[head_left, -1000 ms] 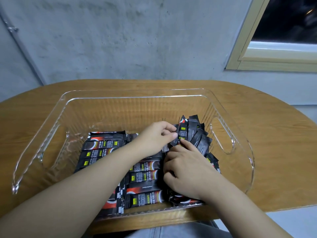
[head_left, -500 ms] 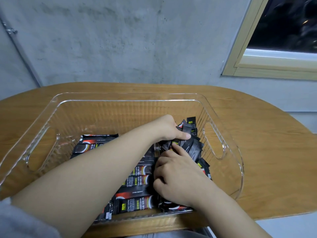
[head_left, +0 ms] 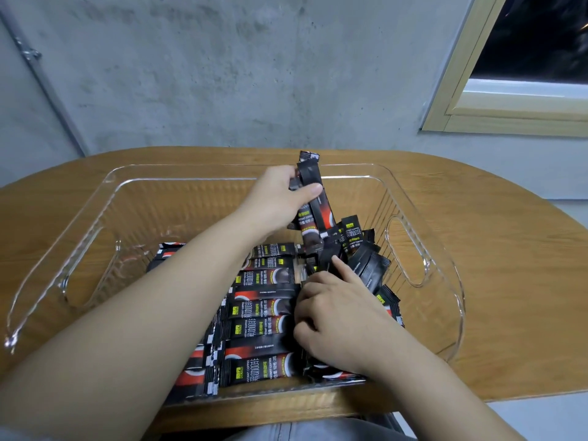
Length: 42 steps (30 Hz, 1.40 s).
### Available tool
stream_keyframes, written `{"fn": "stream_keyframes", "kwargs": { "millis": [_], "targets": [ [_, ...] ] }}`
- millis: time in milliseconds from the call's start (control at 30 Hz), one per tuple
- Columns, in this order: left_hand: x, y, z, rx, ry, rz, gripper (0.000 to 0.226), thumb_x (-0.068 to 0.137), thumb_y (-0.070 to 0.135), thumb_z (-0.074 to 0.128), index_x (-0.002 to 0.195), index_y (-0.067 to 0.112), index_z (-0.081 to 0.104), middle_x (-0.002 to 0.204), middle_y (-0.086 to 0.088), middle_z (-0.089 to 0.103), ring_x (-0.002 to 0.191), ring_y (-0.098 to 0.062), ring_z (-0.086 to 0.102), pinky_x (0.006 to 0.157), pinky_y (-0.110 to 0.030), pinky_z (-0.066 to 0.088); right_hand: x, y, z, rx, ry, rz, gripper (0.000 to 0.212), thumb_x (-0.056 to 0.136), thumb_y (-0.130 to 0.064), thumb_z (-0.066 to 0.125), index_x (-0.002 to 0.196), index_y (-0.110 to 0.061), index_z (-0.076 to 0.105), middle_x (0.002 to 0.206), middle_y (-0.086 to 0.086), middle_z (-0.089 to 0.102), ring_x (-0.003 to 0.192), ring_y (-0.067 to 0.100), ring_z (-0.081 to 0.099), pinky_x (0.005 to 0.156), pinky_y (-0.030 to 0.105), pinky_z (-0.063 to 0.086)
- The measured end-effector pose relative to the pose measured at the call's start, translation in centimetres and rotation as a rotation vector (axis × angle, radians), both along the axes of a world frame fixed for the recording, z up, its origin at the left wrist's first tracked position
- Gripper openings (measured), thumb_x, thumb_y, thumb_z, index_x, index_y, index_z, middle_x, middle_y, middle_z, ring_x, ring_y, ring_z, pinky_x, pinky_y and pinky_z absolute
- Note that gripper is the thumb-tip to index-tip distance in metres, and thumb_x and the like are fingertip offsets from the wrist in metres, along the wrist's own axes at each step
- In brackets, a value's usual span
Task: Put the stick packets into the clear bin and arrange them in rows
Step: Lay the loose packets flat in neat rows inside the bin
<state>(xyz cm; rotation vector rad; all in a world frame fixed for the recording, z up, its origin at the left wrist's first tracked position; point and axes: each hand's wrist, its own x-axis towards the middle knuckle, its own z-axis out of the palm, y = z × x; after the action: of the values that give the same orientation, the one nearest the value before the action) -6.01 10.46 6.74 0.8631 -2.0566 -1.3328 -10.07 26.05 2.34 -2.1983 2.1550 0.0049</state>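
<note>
The stick packets [head_left: 313, 198] I hold in my left hand [head_left: 280, 202] are a small bunch, two as far as I can tell, pinched between thumb and curled fingers and lifted above the far right part of the clear bin [head_left: 178, 173]; their lower ends hang just over the loose heap [head_left: 362, 259] of packets standing on end against the bin's right wall; to do this well I judge I should turn the bunch flat, line its ends with the row already laid, and set it down beside the last flat packet rather than on top of it; my right hand [head_left: 337, 316] rests on the packets near the bin's near right corner, its fingers curled down on them and the forefinger stretched out to touch the foot of the heap, pressing rather than gripping, which keeps the heap from sliding onto the tidy part; counted: one bin, one table [head_left: 509, 281] beneath it; in the middle row [head_left: 264, 313] I see about eight packets lying flat one behind another, a second row [head_left: 194, 370] to its left mostly hidden under my forearm so I cannot count it, and the heap holds perhaps ten, too tangled to be sure; beyond the table stands a grey wall [head_left: 222, 74] with a window [head_left: 525, 74] at the right
</note>
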Motion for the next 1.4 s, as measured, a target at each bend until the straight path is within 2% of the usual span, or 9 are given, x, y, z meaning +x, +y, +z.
{"fn": "stream_keyframes", "kwargs": {
  "millis": [133,267,467,633,833,933,1100,1267,1400],
  "targets": [
    [2.5,-0.9,1.0,-0.138,-0.064,-0.026,0.006,0.089,0.021,0.064,0.089,0.027,0.063,0.091,0.004,0.069,0.086,-0.018,0.065,0.078,-0.034,0.052,0.1,0.1,-0.1,-0.005,0.009,-0.008,0.081,0.066,-0.046,0.000,0.100,-0.024,0.070,0.108,-0.007,0.060,0.116,0.014,0.041,0.116,0.044,-0.009],
    [4.4,-1.7,0.8,-0.425,-0.445,-0.173,0.017,0.090,0.027,0.061,0.105,0.018,0.059,0.098,0.003,0.067,0.092,-0.019,0.062,0.087,-0.039,0.048,0.2,0.1,0.0,-0.007,0.011,-0.006,0.084,0.065,-0.046,-0.002,0.102,-0.023,0.070,0.110,-0.007,0.060,0.118,0.013,0.040,0.116,0.044,-0.007],
    [4.0,-1.5,0.7,-0.535,-0.704,-0.293,0.017,0.093,0.029,0.056,0.107,0.020,0.052,0.089,0.003,0.059,0.082,-0.021,0.057,0.071,-0.035,0.046,0.3,0.1,0.0,-0.002,0.011,-0.007,0.084,0.065,-0.047,-0.003,0.101,-0.023,0.070,0.111,-0.007,0.060,0.118,0.013,0.040,0.117,0.044,-0.006],
    [3.1,-1.5,1.1,-0.606,-0.736,-0.365,0.030,0.093,0.027,0.058,0.121,0.022,0.050,0.101,0.008,0.054,0.083,-0.013,0.046,0.062,-0.027,0.031,0.2,0.1,0.0,0.002,0.010,-0.010,0.085,0.064,-0.047,-0.003,0.101,-0.024,0.069,0.111,-0.008,0.060,0.119,0.013,0.040,0.117,0.043,-0.004],
    [2.9,-2.2,0.8,-0.606,-0.891,-0.435,0.043,0.078,0.027,0.075,0.115,0.023,0.054,0.107,0.003,0.061,0.092,-0.019,0.056,0.072,-0.031,0.041,0.2,0.1,0.1,0.004,0.008,-0.014,0.085,0.065,-0.046,-0.003,0.102,-0.024,0.069,0.112,-0.008,0.060,0.119,0.013,0.039,0.117,0.042,-0.003],
    [2.6,-2.2,0.5,-0.627,-0.967,-0.479,0.046,0.076,0.028,0.076,0.115,0.024,0.052,0.098,0.006,0.058,0.087,-0.019,0.054,0.069,-0.032,0.042,0.2,0.1,0.1,0.011,0.003,-0.018,0.081,0.070,-0.046,-0.001,0.104,-0.025,0.069,0.114,-0.009,0.060,0.120,0.012,0.039,0.117,0.041,-0.003],
    [1.7,-1.7,0.4,-0.792,-1.052,-0.534,0.058,0.074,0.033,0.077,0.122,0.026,0.045,0.075,0.012,0.044,0.077,-0.017,0.049,0.052,-0.029,0.028,0.3,0.1,0.0,0.006,-0.008,-0.023,0.083,0.064,-0.046,-0.003,0.100,-0.025,0.070,0.110,-0.009,0.060,0.119,0.012,0.040,0.118,0.042,-0.002],
    [1.9,-2.1,0.3,-0.814,-1.047,-0.540,0.056,0.077,0.029,0.075,0.124,0.028,0.046,0.073,0.012,0.043,0.077,-0.017,0.053,0.061,-0.031,0.036,0.3,0.1,0.1,0.005,-0.017,-0.023,0.084,0.064,-0.047,-0.003,0.101,-0.026,0.070,0.112,-0.009,0.060,0.119,0.011,0.039,0.118,0.041,-0.001],
    [2.7,-2.6,0.6,-0.855,-0.984,-0.429,0.041,0.088,0.020,0.063,0.122,0.017,0.040,0.074,0.010,0.047,0.066,-0.010,0.050,0.054,-0.029,0.035,0.2,0.1,0.1,0.010,-0.016,-0.023,0.084,0.065,-0.047,-0.003,0.101,-0.026,0.070,0.112,-0.009,0.060,0.120,0.012,0.040,0.118,0.042,0.000]
  ]
}}
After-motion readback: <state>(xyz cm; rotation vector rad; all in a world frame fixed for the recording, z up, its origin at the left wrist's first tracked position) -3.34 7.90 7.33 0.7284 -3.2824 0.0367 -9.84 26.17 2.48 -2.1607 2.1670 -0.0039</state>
